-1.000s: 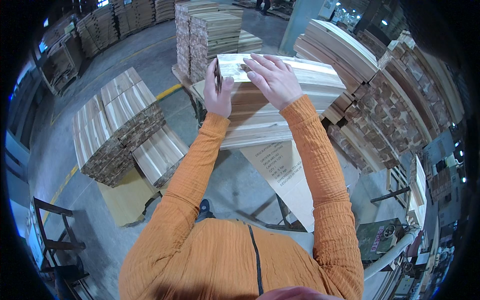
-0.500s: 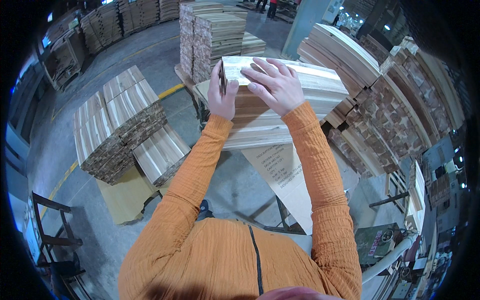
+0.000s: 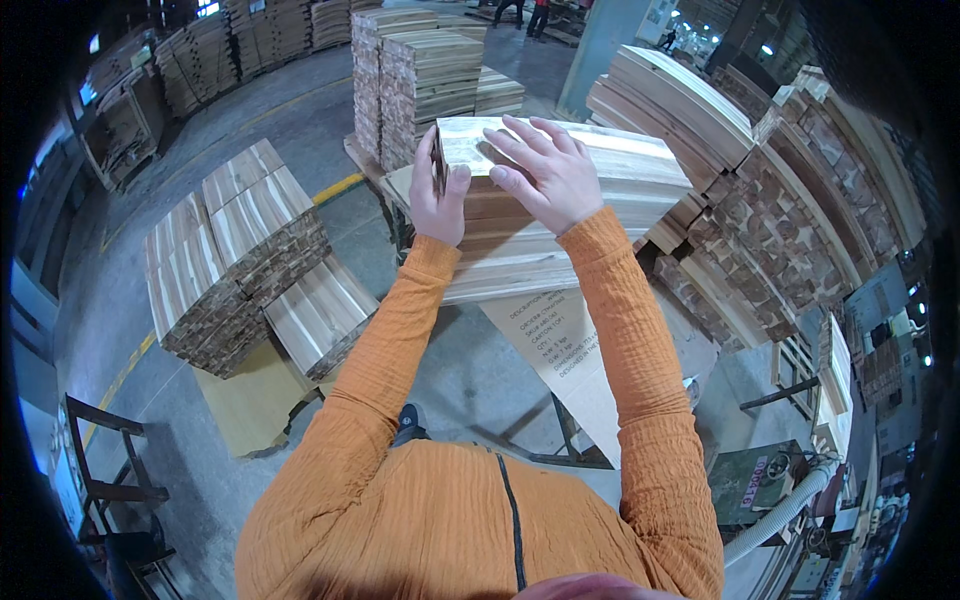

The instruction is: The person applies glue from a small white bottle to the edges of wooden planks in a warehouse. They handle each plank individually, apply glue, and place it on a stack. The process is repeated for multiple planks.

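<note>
In front of me is a stack of pale wooden boards (image 3: 600,205), with light and brown grain on the top one. My left hand (image 3: 437,203) is at the stack's left end, its fingers upright along the end and its thumb apart at the front corner. Across the top board, near that same end, my right hand (image 3: 548,178) lies with spread fingers. Neither hand is closed round a board. A brown cardboard sheet (image 3: 560,350) with dark print hangs out below the stack's front.
Board piles (image 3: 235,235) stand on cardboard at left. Taller stacks (image 3: 430,90) rise behind the worked one, and more lumber (image 3: 770,235) crowds the right. A dark metal frame (image 3: 105,450) is at lower left, a green machine (image 3: 755,485) with a hose at lower right. People stand far back.
The view has shifted slightly, so the scene sits a little lower and to the left. My hands keep nearly the same places on the stack.
</note>
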`<control>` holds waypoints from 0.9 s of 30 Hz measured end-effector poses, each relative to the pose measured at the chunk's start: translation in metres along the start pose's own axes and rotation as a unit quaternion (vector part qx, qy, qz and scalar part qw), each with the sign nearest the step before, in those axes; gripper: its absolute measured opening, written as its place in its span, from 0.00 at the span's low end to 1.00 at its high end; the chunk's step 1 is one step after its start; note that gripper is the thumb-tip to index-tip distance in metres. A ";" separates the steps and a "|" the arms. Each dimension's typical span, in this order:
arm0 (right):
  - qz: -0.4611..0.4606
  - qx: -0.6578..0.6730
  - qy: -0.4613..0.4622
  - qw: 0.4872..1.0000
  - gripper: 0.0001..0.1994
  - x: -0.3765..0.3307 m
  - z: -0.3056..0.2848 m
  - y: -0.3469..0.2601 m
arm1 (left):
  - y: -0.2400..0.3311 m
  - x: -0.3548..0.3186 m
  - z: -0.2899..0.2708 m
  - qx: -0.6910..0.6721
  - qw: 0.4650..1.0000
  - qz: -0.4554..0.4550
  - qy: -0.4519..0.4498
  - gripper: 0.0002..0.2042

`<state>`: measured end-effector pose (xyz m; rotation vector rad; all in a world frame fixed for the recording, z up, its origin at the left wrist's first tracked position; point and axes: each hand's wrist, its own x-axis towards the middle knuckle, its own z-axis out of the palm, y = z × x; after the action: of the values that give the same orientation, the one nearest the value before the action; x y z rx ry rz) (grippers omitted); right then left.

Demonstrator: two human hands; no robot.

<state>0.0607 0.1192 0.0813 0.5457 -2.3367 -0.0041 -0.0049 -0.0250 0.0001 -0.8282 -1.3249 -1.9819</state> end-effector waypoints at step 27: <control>0.092 -0.065 0.002 0.994 0.24 -0.001 0.009 -0.009 | 0.004 -0.002 0.000 0.027 0.999 0.025 -0.013 0.32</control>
<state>0.0585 0.1099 0.0725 0.2647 -2.3549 -0.0682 -0.0009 -0.0261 0.0006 -0.8558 -1.3534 -1.8933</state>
